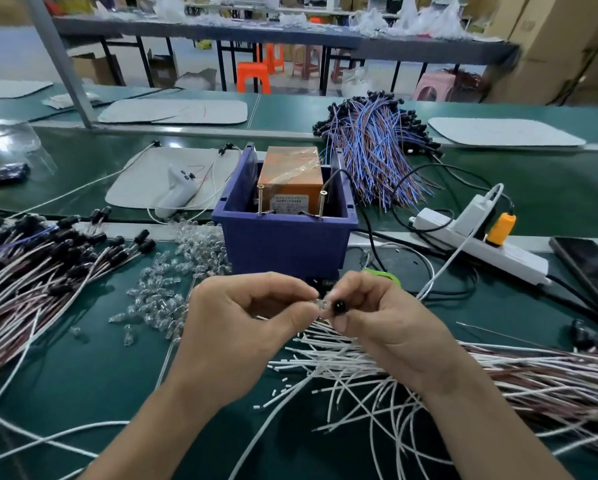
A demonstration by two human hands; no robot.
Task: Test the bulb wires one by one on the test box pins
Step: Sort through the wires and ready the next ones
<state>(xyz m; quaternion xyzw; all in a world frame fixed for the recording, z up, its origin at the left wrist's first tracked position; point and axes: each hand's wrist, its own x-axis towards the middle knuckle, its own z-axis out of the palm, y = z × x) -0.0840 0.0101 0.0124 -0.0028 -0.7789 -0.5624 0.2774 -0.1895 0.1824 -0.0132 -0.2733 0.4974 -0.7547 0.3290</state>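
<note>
Holding both hands close together above the green table (83, 382), the person works just in front of the blue box (283, 244). The fingers of the left hand (242, 327) are together on a small clear bulb (319, 304), pinching it. The fingers of the right hand (391, 327) are clamped on a black socket (339, 307), and the bulb touches this socket. Under the right hand lies a loose heap of white wires (342, 372), spread over the table toward the right.

On the left side lies a big bundle of wires with black sockets (48, 268). Between this bundle and the blue box there is a pile of clear bulbs (173, 282). Inside the blue box stands an orange test box (290, 171), wrapped in clear tape. Two metal pins (260, 199) stand upright at its front edge, apart from each other.

To the right of the box lie a white power strip (481, 240) with an orange plug and a dark phone (591, 268). Behind it, farther away, lies a bundle of blue and brown wires (377, 150).
</note>
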